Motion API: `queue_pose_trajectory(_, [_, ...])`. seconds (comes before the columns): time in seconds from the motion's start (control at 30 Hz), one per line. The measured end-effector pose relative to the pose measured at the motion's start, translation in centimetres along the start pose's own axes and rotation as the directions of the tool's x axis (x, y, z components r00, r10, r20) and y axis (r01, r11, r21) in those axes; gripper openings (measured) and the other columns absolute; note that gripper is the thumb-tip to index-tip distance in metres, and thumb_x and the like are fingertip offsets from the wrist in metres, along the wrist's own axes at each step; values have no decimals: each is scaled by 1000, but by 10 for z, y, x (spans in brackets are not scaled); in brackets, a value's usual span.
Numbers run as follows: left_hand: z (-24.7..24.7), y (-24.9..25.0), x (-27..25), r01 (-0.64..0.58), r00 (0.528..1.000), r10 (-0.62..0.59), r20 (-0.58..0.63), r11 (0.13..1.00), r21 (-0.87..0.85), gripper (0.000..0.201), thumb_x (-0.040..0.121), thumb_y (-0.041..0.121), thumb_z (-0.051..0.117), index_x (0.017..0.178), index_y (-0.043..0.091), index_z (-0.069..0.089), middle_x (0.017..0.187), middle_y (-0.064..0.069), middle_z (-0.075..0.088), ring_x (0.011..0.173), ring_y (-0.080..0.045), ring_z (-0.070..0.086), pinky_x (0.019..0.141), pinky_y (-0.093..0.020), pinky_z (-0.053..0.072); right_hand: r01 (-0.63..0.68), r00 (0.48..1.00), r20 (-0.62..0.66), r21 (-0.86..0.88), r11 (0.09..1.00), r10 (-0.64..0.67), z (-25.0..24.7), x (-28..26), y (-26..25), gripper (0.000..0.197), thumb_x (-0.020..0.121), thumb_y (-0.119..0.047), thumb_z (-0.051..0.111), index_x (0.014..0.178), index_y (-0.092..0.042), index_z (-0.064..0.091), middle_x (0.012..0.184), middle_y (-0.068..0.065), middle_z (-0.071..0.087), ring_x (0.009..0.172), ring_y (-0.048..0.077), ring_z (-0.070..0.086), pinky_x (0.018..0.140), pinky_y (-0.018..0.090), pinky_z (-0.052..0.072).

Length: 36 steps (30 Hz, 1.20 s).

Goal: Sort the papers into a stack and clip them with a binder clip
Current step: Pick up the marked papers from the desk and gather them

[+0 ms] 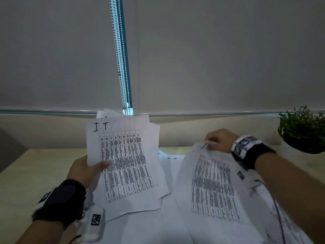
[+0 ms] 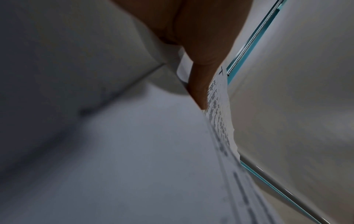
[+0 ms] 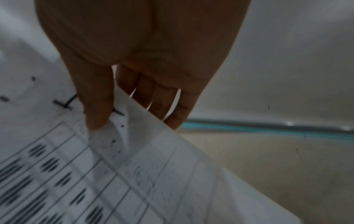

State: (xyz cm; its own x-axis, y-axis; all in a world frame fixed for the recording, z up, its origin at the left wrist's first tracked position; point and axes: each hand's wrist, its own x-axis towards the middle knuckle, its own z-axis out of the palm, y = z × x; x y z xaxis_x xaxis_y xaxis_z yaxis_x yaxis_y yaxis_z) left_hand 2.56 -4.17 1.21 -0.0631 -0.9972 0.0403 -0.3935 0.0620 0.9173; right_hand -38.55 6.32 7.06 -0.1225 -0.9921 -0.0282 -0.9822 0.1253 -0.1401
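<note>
Left hand gripping fanned paper stack; right hand pinching limp printed sheet.

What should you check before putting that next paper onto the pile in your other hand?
1. Left hand grips the held pile: ok, thumb on top.
2. Right hand pinches the loose sheet at its top edge: ok.
3. Pile edges line up: not ok, the sheets are fanned.
4. Loose sheet faces the same way as the pile: ok, print side up.
5. Binder clip within reach: cannot tell, none in view.
6. More papers left on the desk: ok, several lie underneath.
</note>
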Motion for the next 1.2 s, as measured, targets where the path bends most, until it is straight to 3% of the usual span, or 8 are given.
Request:
queue_pose_trajectory(0.23, [2, 32, 2, -112, 994, 112, 2, 991, -69, 31, 76, 15, 77, 104, 3, 69, 86, -6, 68, 77, -17, 62, 69, -25, 45, 247, 960, -121, -64, 967, -253, -143, -12, -70, 10, 78, -17, 73, 88, -19, 71, 88, 1, 65, 81, 15, 56, 70, 22, 37])
queue_pose_trajectory(0.53, [38, 74, -32, -178, 970, 217, 109, 942, -284, 29, 86, -7, 60, 62, 9, 57, 42, 12, 61, 39, 5, 52, 41, -9, 41, 343, 894, -285, -56, 938, -344, -133, 28, -169, 15, 83, -23, 66, 97, -18, 62, 93, -1, 62, 91, 21, 57, 79, 28, 43])
queue_pose_trajectory(0.63, [38, 72, -35, -74, 958, 183, 220, 900, -429, 38, 94, 44, 49, 76, 15, 65, 58, 8, 71, 53, 3, 64, 56, -14, 50, 333, 898, -308, 11, 943, -314, -127, 27, -170, 17, 84, -17, 66, 83, -25, 51, 76, -7, 55, 83, 22, 59, 73, 30, 46])
queue_pose_trajectory(0.7, [36, 65, -31, 43, 929, 166, 332, 839, -542, 76, 57, 89, 46, 96, 28, 69, 88, 5, 76, 81, -6, 71, 74, -27, 54, 338, 895, -307, -9, 941, -324, -127, 22, -173, 18, 84, -16, 65, 82, -28, 52, 83, -2, 62, 85, 24, 62, 79, 37, 51])
queue_pose_trajectory(0.8, [37, 68, -28, -100, 943, 240, 231, 865, -491, 62, 50, 71, 74, 93, 27, 67, 88, 4, 75, 73, -8, 71, 58, -22, 54, 350, 876, -324, -83, 933, -357, -131, 13, -182, 11, 86, -21, 61, 95, -25, 59, 93, -1, 65, 90, 24, 63, 82, 38, 51])
queue_pose_trajectory(1.0, [35, 79, -22, -262, 965, 248, -88, 875, -407, 17, 87, 7, 64, 104, 12, 64, 85, 10, 66, 80, -6, 62, 72, -21, 48, 501, 393, -908, 83, 862, -142, -122, -12, -158, 63, 78, -35, 68, 132, -17, 43, 129, -7, 44, 123, 16, 44, 107, 42, 36])
queue_pose_trajectory(1.1, [29, 80, -16, -272, 962, 231, -145, 851, -450, 14, 89, 6, 62, 97, 17, 64, 90, 5, 68, 91, -19, 66, 90, -34, 49, 458, 646, -693, 688, 562, 321, -82, -25, -133, 96, 70, -40, 72, 145, -26, 14, 148, 1, 24, 137, 18, 28, 114, 43, 25])
queue_pose_trajectory(1.2, [30, 88, -19, -300, 954, 273, -128, 823, -482, 20, 90, 6, 60, 98, 24, 64, 90, 11, 72, 93, -11, 67, 86, -29, 52, 340, 875, -396, 912, 229, 279, -41, -25, -131, 93, 75, -31, 70, 144, -33, 7, 141, 6, 43, 126, 21, 46, 110, 48, 33])
